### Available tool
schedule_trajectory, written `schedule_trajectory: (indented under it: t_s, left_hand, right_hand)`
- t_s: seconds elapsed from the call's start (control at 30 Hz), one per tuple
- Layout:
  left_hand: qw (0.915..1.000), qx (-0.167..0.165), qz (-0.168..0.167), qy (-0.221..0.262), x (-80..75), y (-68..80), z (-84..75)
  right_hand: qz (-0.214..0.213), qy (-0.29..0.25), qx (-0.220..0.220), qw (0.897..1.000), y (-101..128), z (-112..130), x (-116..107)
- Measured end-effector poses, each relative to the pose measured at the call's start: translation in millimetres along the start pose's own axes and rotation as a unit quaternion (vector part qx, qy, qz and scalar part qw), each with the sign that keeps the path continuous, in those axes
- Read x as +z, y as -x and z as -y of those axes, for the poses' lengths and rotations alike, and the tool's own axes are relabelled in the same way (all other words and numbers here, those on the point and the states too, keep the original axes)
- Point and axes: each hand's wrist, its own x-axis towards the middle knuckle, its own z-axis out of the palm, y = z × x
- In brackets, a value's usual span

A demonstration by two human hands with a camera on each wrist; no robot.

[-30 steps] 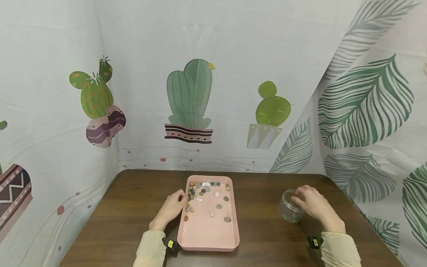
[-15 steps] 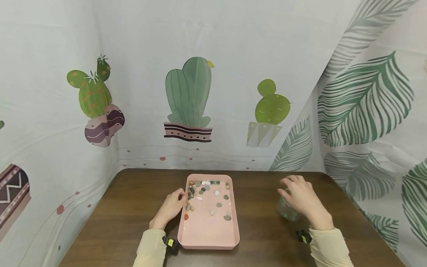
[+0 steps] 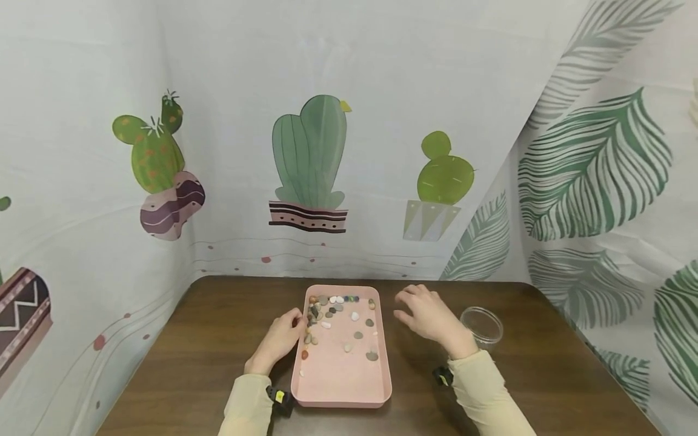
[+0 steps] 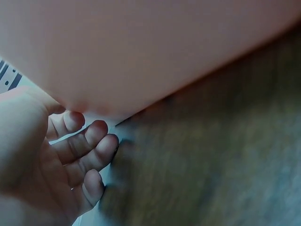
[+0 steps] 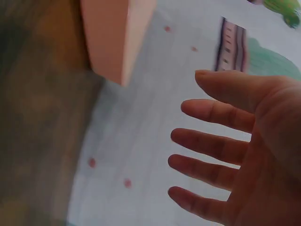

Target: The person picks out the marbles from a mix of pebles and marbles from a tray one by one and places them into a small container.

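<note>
A pink rectangular tray [image 3: 338,378] lies on the table with small pebbles and a few dark glossy pieces in it. Most pebbles [image 3: 314,313] gather along its left and far sides. My left hand [image 3: 279,338] rests at the tray's left wall, loosely bent fingertips right at it, as the left wrist view shows. To the right of the tray my right hand [image 3: 431,312] is over the table, its fingers spread with nothing between them. Behind its forearm stands a clear round jar [image 3: 501,327] without a lid; the forearm partly hides the jar's body.
The dark wooden table [image 3: 229,303] has bare wood on both sides of the tray. A white fabric backdrop [image 3: 376,181] printed with cacti and leaves hangs directly behind the table and along its sides.
My right hand has moved left from over the jar's mouth toward the tray, leaving the jar's rim in sight. The left hand and the tray have stayed put.
</note>
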Motion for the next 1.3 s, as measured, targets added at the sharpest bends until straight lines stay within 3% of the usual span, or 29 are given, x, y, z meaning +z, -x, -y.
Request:
schedule_trajectory:
  t_s: [0.27, 0.6, 0.97, 1.3]
  left_hand:
    - [1.0, 0.001, -0.004, -0.002, 1.1, 0.6, 1.8]
    - [1.0, -0.007, -0.003, 0.0, 1.8, -0.9, 5.6]
    - [1.0, 0.003, 0.003, -0.001, -0.2, 0.9, 2.5]
    - [0.9998, -0.003, 0.012, 0.013, -3.4, 3.0, -1.4]
  right_hand:
    - [0.074, -0.063, 0.02, 0.995, -28.4, 6.8, 38.7]
    - [0.112, -0.039, 0.078, 0.99, -60.2, 5.3, 71.2]
    - [0.103, 0.013, 0.11, 0.988, -80.7, 7.7, 86.0]
    - [0.13, 0.004, 0.143, 0.981, -82.7, 14.4, 86.7]
